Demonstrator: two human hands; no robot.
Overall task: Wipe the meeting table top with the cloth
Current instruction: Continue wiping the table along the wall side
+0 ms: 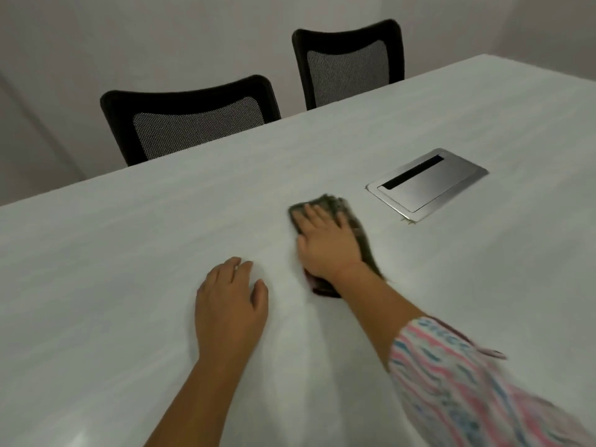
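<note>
Right hand, fingers spread flat, presses cloth on table at frame centre; left hand rests open. Wiping apparently midway; far stretch likely left.

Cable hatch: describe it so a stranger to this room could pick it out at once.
Start at the white table that fills the view. Just right of the right hand pressing the cloth, the hatch lies flush in the top. It is the only metal thing there: a silver rectangle with a dark slot.
</note>
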